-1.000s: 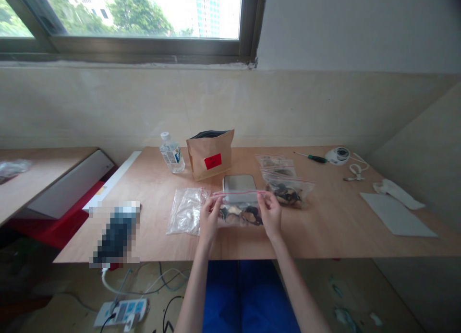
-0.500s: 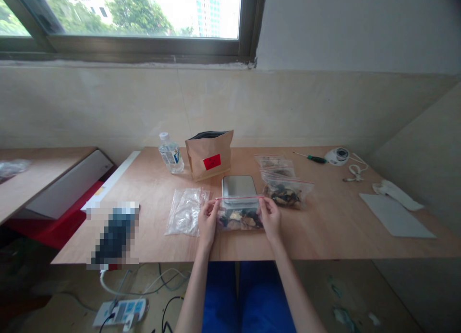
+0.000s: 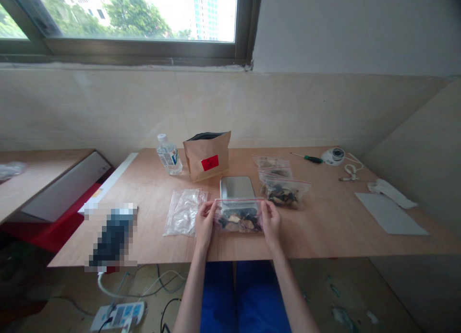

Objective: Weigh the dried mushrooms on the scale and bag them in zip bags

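Both my hands grip the lower side edges of a clear zip bag holding tan and dark dried slices. My left hand is on its left side and my right hand on its right. The red-lined zip runs along the bag's top, overlapping the front of a flat silver digital scale. Right of my right hand lies a filled zip bag of dark dried pieces. Left of my left hand lies an empty clear plastic bag. Behind the filled bag are more flat bags.
A kraft paper pouch with a red label and a water bottle stand on the wooden table. A screwdriver, a grey sheet and a pixelated object also lie there. A power strip and cables sit below.
The bag's zip edge has dropped lower and flatter toward the scale's front. My hands have moved slightly down with it.
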A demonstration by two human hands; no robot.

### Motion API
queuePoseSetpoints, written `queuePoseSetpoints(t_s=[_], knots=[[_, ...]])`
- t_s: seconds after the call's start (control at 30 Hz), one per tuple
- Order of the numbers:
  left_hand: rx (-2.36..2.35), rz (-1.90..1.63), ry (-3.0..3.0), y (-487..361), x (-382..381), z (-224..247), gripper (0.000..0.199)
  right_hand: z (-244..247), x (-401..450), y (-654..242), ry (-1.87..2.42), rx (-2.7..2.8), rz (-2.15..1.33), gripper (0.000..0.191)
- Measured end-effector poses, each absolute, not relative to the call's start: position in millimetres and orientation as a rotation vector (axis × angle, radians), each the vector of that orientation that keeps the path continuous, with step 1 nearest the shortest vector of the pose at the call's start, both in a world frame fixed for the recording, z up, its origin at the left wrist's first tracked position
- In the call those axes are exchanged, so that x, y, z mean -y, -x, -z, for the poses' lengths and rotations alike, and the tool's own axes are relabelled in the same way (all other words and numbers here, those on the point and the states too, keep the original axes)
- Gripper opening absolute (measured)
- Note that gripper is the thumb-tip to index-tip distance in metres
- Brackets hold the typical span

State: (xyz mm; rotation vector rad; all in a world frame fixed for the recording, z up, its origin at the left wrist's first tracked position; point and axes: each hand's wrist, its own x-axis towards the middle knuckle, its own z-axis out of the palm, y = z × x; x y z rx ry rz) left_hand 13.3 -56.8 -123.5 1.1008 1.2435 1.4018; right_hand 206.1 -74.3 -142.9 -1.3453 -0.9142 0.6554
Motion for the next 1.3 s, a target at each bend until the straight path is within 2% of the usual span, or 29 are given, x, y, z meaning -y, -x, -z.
queuePoseSetpoints(t_s=[0.5,0.7,1.0,1.3], knots=[[-1.291,-1.429,-1.135,-12.1,59.3,122.6,0.027,141.9,74.9,-204.9,1.331,0.962,-0.561,0.031],[-1.299,-1.474,-1.176,-13.0,59.4,121.2,0.024,141.4,74.7,-204.7,1.343,0.954,-0.54,0.033],[-1.143,-1.402,-1.026,-15.7,58.3,121.2,0.028,136.2,73.6,-206.7,1.295,0.846,-0.904,0.042],[-1.219,-1.4,-1.114,-14.5,56.3,120.8,0.025,136.4,71.8,-207.6,1.291,0.964,-0.844,0.037]])
